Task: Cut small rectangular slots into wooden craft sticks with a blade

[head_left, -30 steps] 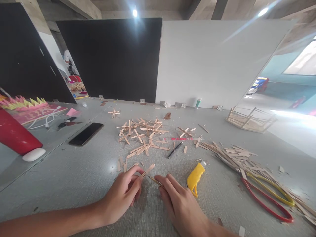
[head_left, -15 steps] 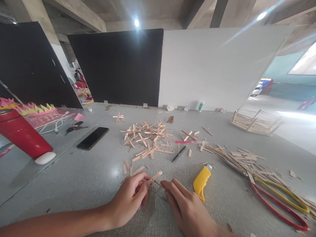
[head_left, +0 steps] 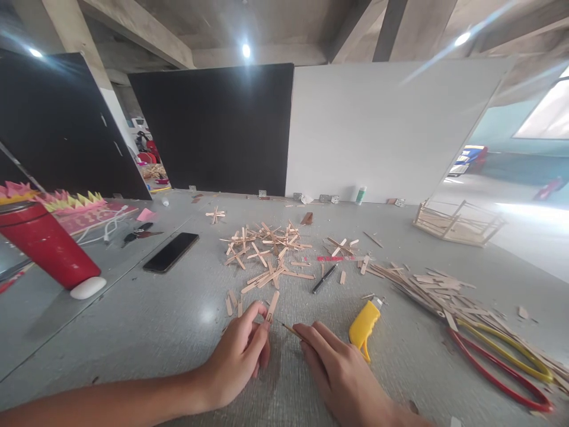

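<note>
My left hand (head_left: 237, 359) rests on the grey table (head_left: 146, 320) near its front edge, fingers pinched on a short wooden stick (head_left: 271, 306) that points up and away. Just to its right my right hand (head_left: 342, 373) lies low on the table and grips a thin pencil-like tool (head_left: 291, 330) whose tip points toward the stick, a small gap between them. A yellow utility knife (head_left: 363, 325) lies right of that hand. Behind both hands is a scatter of wooden sticks and glued crosses (head_left: 265, 249).
A black phone (head_left: 171, 252) lies at the left, a red cup (head_left: 48, 246) farther left. Red and yellow pliers (head_left: 502, 362) and a heap of stick offcuts (head_left: 440, 290) fill the right. A black pen (head_left: 324, 277), a stick frame (head_left: 457, 222) and upright black and white boards (head_left: 382, 130) stand behind.
The stick in my left hand has turned from slanting right to nearly upright. The tool tip has come away from it. The view has tilted upward a little.
</note>
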Tool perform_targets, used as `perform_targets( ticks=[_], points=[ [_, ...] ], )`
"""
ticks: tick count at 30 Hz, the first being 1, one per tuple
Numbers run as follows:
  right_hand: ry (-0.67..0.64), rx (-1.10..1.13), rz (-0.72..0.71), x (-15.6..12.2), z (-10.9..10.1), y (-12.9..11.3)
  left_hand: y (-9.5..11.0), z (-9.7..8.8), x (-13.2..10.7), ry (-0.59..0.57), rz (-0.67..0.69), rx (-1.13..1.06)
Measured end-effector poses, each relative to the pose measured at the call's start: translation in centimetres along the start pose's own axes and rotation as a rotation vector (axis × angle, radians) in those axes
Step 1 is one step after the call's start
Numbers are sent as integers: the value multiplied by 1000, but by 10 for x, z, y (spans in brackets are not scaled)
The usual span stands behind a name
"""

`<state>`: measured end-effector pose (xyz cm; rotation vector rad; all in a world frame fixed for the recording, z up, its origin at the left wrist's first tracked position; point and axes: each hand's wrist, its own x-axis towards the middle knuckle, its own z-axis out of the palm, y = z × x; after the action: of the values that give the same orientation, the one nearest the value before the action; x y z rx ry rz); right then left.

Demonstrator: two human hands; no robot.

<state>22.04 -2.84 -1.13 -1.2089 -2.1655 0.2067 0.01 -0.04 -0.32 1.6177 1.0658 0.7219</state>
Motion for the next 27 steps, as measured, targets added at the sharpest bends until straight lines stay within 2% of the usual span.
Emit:
perform_targets(
  ticks=[6,19,27],
  points=[
    [-29,-2,-5,-4,4,5,6,-2,0,-23,4,12],
    [-81,-219,-257,-10,11,20,-5,-1,0,-12,14,10],
    [-118,-275,-255,-6,10,18,-2,-1,1,-6,15,27]
  ],
)
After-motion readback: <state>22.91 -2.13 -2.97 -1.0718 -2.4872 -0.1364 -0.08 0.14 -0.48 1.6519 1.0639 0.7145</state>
